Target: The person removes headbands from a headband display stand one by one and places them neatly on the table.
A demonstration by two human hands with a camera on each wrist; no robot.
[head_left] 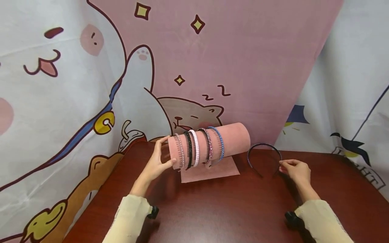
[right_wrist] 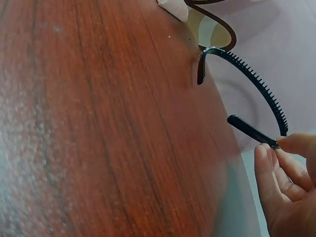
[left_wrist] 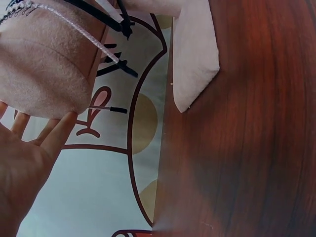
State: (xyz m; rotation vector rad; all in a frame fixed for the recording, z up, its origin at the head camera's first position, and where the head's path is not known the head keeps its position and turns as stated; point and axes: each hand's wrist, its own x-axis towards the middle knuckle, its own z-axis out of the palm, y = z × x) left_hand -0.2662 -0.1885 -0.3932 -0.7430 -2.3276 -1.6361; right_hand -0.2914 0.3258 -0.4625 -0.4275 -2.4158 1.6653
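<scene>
A pink, fabric-covered roll-shaped headband stand [head_left: 234, 136] lies across the far part of the table on a flat pink base [head_left: 209, 173]. Several toothed headbands circle it, among them a white headband [head_left: 196, 148], a black headband [head_left: 189, 148] and a blue headband [head_left: 221, 143]. My left hand [head_left: 158, 162] holds the stand's left end, thumb at the front and fingers at the back edge. To the right of the stand, my right hand [head_left: 296, 172] pinches one arm of a dark headband [right_wrist: 256, 79] between thumb and fingertips. Comb teeth line that headband's inner side, and its other arm hangs free.
The dark red-brown wooden table [head_left: 228, 209] reaches back to a cartoon-printed cloth [head_left: 258, 67], which hangs behind and along the left side. A black strap piece [head_left: 293, 219] shows at the right wrist, and a similar dark piece [head_left: 153, 212] at the left.
</scene>
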